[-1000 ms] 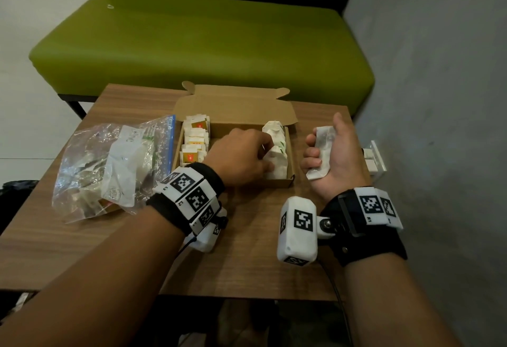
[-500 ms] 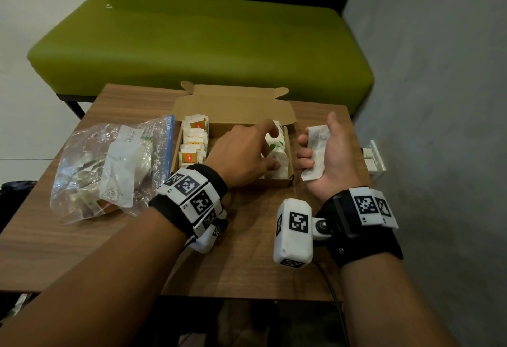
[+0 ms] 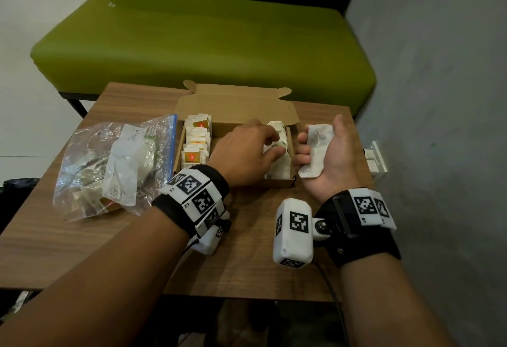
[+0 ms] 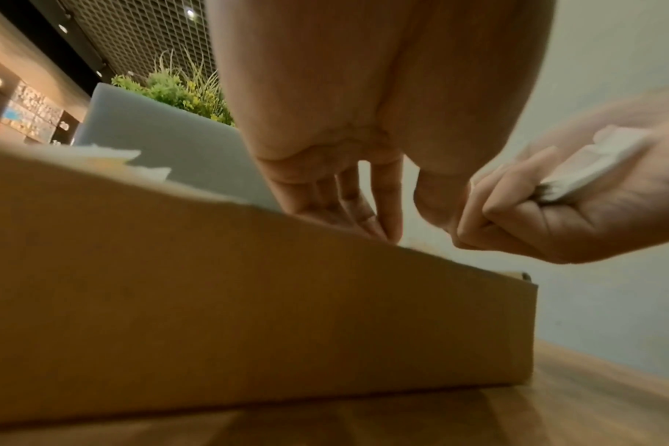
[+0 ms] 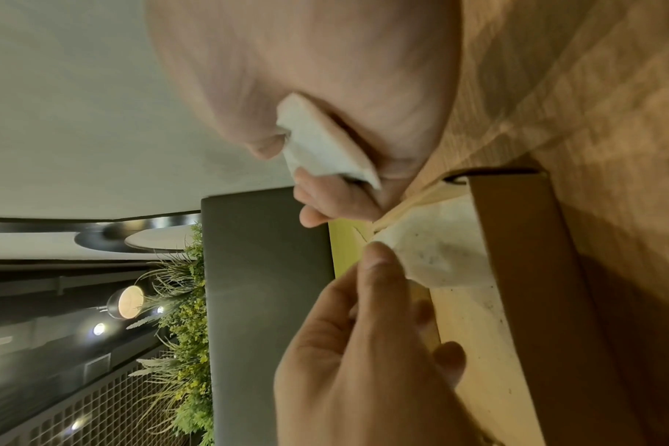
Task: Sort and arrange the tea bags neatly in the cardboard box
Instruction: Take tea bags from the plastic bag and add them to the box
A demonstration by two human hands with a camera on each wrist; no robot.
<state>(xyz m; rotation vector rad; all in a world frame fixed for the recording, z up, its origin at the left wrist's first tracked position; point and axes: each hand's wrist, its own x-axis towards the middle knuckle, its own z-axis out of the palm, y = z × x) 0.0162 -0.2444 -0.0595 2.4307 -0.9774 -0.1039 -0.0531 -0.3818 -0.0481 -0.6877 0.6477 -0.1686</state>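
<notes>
The open cardboard box [image 3: 236,105] sits mid-table. Its left column holds tea bags with red tags [image 3: 196,141]. Its right column holds white tea bags [image 3: 279,167] with green tags. My left hand [image 3: 274,145] reaches into the right column, its straight fingers [image 4: 386,217] touching the tops of the white bags [image 5: 440,256]. The box wall [image 4: 249,301] hides the fingertips from the left wrist view. My right hand [image 3: 319,138] is palm up beside the box's right wall, fingers curled round a small stack of white tea bags [image 3: 315,160], also seen as a folded white stack [image 5: 317,144].
A clear zip bag [image 3: 118,160] with more tea bags lies left of the box. A green bench [image 3: 203,44] stands behind the table. A grey wall [image 3: 439,127] is close on the right, with a white fitting [image 3: 375,160] by the table's edge.
My left hand's fingers stretched to the far end of the white row, then came back to its middle. The right hand shifted slightly toward the box, still holding its stack.
</notes>
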